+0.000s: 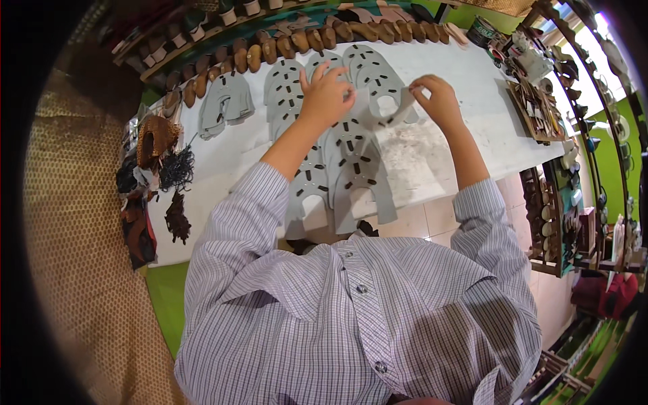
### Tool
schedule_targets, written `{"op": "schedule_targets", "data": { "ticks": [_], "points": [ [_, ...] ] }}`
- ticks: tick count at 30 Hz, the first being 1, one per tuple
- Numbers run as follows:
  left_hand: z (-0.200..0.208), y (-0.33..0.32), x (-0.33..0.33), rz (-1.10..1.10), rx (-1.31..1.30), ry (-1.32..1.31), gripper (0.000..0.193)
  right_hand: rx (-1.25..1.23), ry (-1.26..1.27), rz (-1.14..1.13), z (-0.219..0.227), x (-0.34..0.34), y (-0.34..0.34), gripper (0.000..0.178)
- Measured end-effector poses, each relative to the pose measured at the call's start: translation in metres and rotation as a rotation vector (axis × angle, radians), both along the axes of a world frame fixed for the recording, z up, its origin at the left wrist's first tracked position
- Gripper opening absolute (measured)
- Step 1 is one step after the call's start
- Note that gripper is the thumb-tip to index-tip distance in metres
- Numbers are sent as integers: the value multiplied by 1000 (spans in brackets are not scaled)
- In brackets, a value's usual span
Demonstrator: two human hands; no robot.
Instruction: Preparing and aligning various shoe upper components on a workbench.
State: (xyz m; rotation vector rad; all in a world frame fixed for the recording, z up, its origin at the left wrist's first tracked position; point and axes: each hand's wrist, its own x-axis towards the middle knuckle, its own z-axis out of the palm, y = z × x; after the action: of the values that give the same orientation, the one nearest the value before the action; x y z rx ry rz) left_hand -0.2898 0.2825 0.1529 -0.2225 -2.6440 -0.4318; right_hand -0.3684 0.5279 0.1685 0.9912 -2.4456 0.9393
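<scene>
Over the table, my right hand (437,101) pinches one end of a grey horseshoe-shaped shoe-upper piece (402,111) between thumb and fingers. My left hand (327,98) is at the other side of this piece, thumb and index closed at its edge, the other fingers spread and raised. The piece is slightly blurred. Beneath and around the hands, overlapping rows of similar grey cut pieces (351,158) bear small black patches. More such pieces (383,67) are fanned out beyond the hands. To the left lies a separate stack of grey pieces (226,101).
Brown shoe lasts (283,46) line the white table's (459,148) far edge. Dark scraps and cord (177,169) lie at the left edge. A tin (481,30) and a tray of tools (538,111) sit at right, beside shelves of shoe forms (574,81).
</scene>
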Motion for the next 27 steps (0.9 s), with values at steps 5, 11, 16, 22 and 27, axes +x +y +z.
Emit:
{"op": "schedule_targets", "data": {
  "ticks": [5, 11, 16, 22, 27],
  "points": [
    [-9, 40, -38, -5, -46, 230, 7, -35, 137, -47, -10, -34, 27, 8],
    [-85, 57, -21, -81, -106, 43, 8, 199, 21, 5, -100, -30, 55, 6],
    [-108, 77, -3, -101, -155, -100, 4, 262, -92, 3, -123, -12, 71, 8],
    [-116, 91, 3, -112, -125, -119, 4, 310, -104, -12, -125, -13, 78, 9],
    [-124, 94, 6, -100, -94, -117, 8, 420, -184, -14, -124, -6, 75, 12]
  ]
}}
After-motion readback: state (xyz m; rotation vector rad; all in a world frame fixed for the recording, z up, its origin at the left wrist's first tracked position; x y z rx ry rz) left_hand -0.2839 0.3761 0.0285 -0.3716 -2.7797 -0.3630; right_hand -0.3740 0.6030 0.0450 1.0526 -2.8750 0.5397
